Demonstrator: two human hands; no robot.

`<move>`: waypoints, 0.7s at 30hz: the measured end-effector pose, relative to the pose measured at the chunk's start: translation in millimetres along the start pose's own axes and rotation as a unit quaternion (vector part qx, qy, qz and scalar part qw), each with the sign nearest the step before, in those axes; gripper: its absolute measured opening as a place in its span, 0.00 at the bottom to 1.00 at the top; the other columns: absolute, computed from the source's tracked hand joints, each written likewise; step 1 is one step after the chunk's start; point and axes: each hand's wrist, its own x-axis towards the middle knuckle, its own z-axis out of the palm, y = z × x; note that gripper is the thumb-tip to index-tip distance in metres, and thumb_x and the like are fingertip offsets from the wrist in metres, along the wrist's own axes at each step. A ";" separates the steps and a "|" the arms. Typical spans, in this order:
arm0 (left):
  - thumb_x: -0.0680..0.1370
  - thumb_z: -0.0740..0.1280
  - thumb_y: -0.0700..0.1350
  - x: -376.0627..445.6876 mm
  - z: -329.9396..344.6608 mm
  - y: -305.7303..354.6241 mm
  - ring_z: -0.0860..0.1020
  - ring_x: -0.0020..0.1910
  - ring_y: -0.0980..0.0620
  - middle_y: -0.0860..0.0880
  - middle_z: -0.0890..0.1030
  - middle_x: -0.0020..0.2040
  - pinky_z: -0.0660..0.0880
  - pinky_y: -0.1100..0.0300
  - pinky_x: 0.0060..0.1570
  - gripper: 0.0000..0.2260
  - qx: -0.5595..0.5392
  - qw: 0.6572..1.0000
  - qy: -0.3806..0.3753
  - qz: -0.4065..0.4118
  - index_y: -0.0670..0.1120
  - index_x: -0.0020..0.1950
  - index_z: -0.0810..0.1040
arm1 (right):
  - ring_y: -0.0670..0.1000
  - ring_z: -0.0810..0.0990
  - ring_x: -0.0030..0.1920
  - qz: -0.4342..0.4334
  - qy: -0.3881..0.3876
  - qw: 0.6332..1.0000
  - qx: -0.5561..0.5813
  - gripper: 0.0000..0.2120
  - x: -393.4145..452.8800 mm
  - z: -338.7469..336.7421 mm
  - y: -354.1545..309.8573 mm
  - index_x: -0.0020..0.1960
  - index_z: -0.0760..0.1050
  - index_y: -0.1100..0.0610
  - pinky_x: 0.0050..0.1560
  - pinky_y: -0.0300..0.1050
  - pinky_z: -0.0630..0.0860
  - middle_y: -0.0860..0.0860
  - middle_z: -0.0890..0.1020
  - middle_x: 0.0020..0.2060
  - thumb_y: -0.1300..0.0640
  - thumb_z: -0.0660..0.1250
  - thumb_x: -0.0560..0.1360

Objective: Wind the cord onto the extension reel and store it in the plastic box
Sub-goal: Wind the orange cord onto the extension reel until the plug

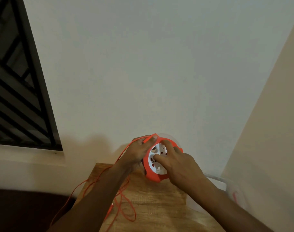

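Observation:
An orange extension reel (153, 176) with a white socket face is held upright above the far end of a wooden table (156, 203). My left hand (139, 152) grips its left rim, the thumb over the top edge where the orange cord (126, 213) feeds in. My right hand (178, 163) lies on the white face, with a finger pressed into its centre and another on the upper rim. Loose cord loops over the table and trails off its left side. A clear plastic box (233, 193) sits low at the right, partly hidden by my right forearm.
A pale wall stands straight ahead and another closes in on the right. A dark window grille (17, 84) with a ledge fills the left. Dark floor lies left of the table.

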 end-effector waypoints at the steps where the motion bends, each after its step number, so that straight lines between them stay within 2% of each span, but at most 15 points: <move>1: 0.71 0.70 0.67 0.5 -1.1 -1.2 0.90 0.44 0.48 0.50 0.90 0.47 0.84 0.60 0.38 0.13 0.002 1.000 -0.004 0.000 0.62 0.45 0.88 | 0.63 0.78 0.57 -0.002 -0.006 1.000 0.001 0.26 -0.8 -1.8 2.0 0.64 0.73 0.48 0.42 0.53 0.81 0.61 0.70 0.69 0.57 0.76 0.69; 5: 0.71 0.69 0.69 4.7 -4.7 -5.2 0.90 0.45 0.48 0.51 0.90 0.48 0.85 0.58 0.41 0.15 0.020 1.000 -0.010 0.005 0.62 0.48 0.87 | 0.62 0.76 0.61 -0.007 -0.016 1.000 -0.003 0.28 0.6 -0.3 5.2 0.65 0.70 0.46 0.47 0.54 0.81 0.59 0.69 0.70 0.51 0.76 0.69; 9: 0.69 0.70 0.70 7.9 -3.2 -6.9 0.90 0.47 0.45 0.50 0.90 0.50 0.87 0.50 0.48 0.23 0.024 1.000 0.004 -0.004 0.56 0.55 0.85 | 0.61 0.77 0.57 0.050 -0.012 0.999 0.003 0.32 1.6 4.5 4.3 0.70 0.65 0.46 0.46 0.52 0.81 0.60 0.65 0.71 0.51 0.75 0.69; 12: 0.68 0.70 0.70 8.7 -2.3 -8.0 0.90 0.47 0.44 0.49 0.90 0.51 0.87 0.49 0.48 0.27 0.025 0.999 0.009 -0.018 0.54 0.58 0.84 | 0.61 0.75 0.60 0.059 -0.014 0.998 0.005 0.34 -0.4 12.5 4.2 0.73 0.60 0.46 0.51 0.52 0.80 0.60 0.63 0.72 0.51 0.72 0.72; 15: 0.68 0.70 0.69 10.0 -2.8 -11.7 0.90 0.46 0.44 0.49 0.90 0.50 0.87 0.51 0.46 0.25 0.016 1.000 0.000 -0.016 0.54 0.56 0.85 | 0.61 0.74 0.61 0.050 -0.016 0.999 -0.001 0.34 -1.2 18.0 5.9 0.74 0.57 0.45 0.52 0.52 0.79 0.60 0.60 0.73 0.52 0.70 0.74; 18: 0.69 0.71 0.70 11.5 -3.0 -12.8 0.90 0.48 0.44 0.49 0.90 0.51 0.87 0.47 0.49 0.24 0.011 1.000 -0.001 -0.015 0.55 0.56 0.85 | 0.61 0.74 0.61 0.059 -0.009 0.998 0.000 0.34 1.2 18.7 8.1 0.75 0.56 0.44 0.53 0.53 0.79 0.59 0.59 0.74 0.51 0.70 0.75; 21: 0.67 0.72 0.71 13.4 -3.1 -10.3 0.90 0.46 0.44 0.49 0.90 0.50 0.87 0.49 0.47 0.21 0.005 1.000 -0.001 -0.013 0.59 0.51 0.87 | 0.62 0.72 0.64 0.072 -0.005 0.997 0.000 0.36 2.4 17.7 7.4 0.76 0.52 0.43 0.56 0.53 0.78 0.59 0.56 0.75 0.50 0.69 0.75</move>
